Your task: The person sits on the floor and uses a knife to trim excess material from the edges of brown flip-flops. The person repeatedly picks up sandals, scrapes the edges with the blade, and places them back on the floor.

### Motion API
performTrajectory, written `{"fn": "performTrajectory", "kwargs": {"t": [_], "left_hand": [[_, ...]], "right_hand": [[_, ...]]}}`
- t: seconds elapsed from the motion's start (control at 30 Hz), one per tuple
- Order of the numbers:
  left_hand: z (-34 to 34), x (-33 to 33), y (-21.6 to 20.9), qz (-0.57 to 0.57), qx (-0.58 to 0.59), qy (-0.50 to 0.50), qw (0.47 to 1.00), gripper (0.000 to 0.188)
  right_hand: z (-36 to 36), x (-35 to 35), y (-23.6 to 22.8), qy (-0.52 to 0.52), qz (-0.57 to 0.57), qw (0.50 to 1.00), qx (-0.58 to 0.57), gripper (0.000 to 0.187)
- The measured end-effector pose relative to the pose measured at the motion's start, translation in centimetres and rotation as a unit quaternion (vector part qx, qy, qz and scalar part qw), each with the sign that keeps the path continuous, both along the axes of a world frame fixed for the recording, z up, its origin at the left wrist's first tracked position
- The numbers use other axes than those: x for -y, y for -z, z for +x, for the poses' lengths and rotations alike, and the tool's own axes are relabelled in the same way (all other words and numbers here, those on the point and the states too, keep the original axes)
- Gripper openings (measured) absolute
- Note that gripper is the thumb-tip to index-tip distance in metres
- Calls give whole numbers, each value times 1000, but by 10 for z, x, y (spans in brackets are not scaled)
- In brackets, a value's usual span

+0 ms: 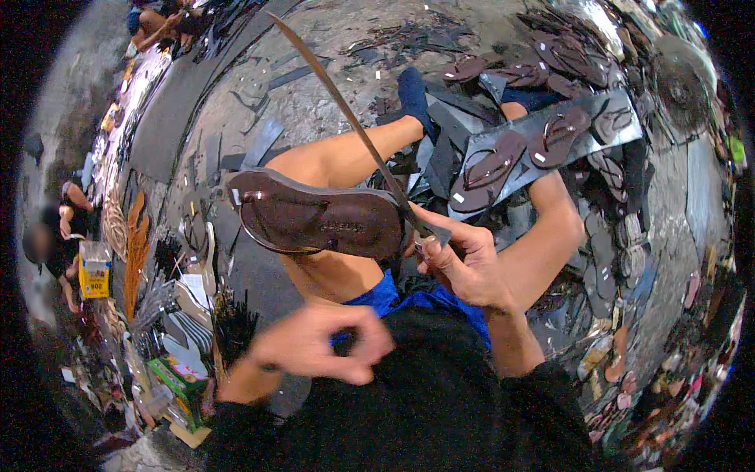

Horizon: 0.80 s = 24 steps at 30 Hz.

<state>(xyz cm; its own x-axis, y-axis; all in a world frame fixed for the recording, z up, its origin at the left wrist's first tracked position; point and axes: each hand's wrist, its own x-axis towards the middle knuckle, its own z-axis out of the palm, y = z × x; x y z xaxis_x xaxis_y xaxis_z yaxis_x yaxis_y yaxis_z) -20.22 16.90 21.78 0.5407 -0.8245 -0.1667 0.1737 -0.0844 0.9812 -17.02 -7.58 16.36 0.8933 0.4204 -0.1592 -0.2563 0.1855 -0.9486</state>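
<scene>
A dark brown flip-flop (322, 224) with a glossy strap lies sideways above my left leg, its toe to the left. My right hand (472, 263) is closed at its heel end, pinching a dark strip (346, 110) between thumb and fingers. The strip is long, narrow and brown; it curves up and left past the flip-flop, tapering at its far end. Whether these fingers also grip the flip-flop is hidden. Blurred by motion, my left hand (322, 342) is below the flip-flop, apart from it. Its thumb and fingers curl together in a ring; anything between them is too blurred to make out.
Several finished brown flip-flops (487, 169) lie on a grey sheet (515, 189) beyond my right leg. Dark scraps (385, 47) litter the ground. At left are brushes, a green box (177, 377) and a yellow-and-white container (94, 269); another person (71, 220) sits farther left.
</scene>
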Motion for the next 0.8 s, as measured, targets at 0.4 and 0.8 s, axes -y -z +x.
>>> {"fn": "performTrajectory", "kwargs": {"t": [0.4, 0.8], "left_hand": [[51, 83, 68, -349, -344, -512, 705, 34], [-14, 83, 103, -139, -325, -565, 745, 26]], "right_hand": [[-84, 10, 38, 253, -364, 865, 236, 38], [-49, -7, 49, 231, -182, 955, 29, 27]]}}
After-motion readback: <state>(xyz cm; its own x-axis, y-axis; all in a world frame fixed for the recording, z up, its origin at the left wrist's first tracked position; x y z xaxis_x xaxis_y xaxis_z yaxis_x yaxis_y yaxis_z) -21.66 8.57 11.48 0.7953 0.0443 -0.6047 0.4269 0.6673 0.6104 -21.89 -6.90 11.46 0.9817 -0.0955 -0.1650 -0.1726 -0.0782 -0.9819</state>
